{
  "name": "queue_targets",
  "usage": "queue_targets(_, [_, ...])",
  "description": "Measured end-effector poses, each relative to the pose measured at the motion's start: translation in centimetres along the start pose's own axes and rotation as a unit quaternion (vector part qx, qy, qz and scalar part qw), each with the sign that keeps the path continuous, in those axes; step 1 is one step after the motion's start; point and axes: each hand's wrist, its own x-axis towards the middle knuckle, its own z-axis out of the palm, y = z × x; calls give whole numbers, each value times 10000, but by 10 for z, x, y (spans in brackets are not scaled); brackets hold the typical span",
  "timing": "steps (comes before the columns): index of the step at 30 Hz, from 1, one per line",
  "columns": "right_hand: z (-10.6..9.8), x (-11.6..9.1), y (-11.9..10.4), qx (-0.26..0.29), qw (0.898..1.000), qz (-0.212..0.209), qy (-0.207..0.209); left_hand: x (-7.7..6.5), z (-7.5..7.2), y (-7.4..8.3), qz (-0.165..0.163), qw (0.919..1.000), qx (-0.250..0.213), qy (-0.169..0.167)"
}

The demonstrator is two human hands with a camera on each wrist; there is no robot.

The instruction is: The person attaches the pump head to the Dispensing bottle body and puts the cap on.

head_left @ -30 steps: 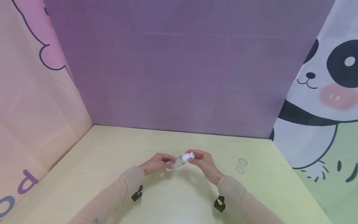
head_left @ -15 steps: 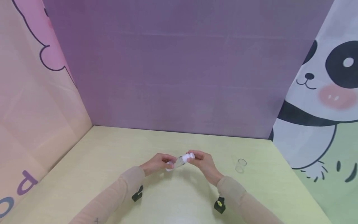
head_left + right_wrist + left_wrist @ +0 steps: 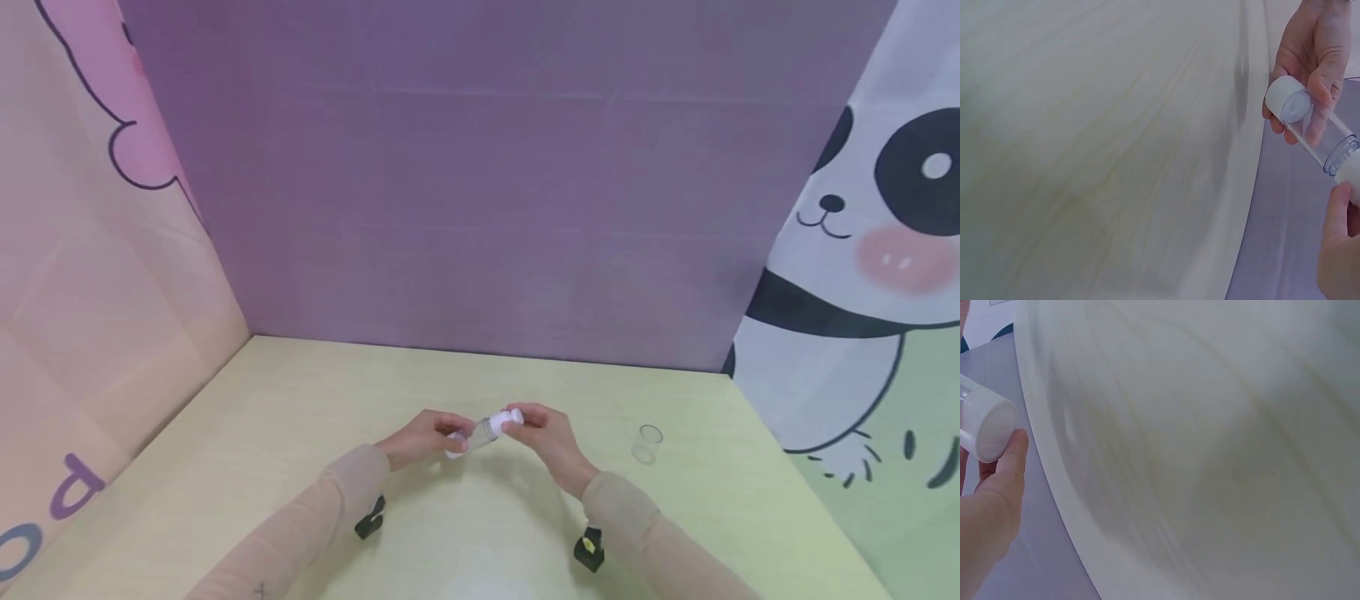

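A clear pump-style bottle (image 3: 480, 435) with white ends is held tilted above the table, between both hands. My left hand (image 3: 422, 439) grips its lower end, around the white base (image 3: 1282, 97). At the raised end, my right hand (image 3: 551, 442) pinches the white top (image 3: 504, 422) with thumb and fingers. The right wrist view shows the see-through body and a ridged clear collar by the white top. In the left wrist view only the flat white base (image 3: 997, 431) and part of the hand appear, at the left edge.
A clear cap-like cylinder (image 3: 647, 444) stands on the table (image 3: 495, 533) to the right of the right hand. A purple curtain (image 3: 480, 183) closes off the back. Printed panels flank both sides, with a panda (image 3: 832, 308) on the right one. Black wrist devices (image 3: 589, 550) hang under the sleeves.
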Motion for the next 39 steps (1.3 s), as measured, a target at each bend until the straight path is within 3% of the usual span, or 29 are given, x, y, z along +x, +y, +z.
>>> queue_targets(12, [4, -4, -2, -384, 9990, 91, 211, -2, 2, -3, -10, 10000, -26, -3])
queue_targets(39, [6, -2, 3, -250, 9983, 301, 438, 2, 2, -4, -1, 10000, 41, 20])
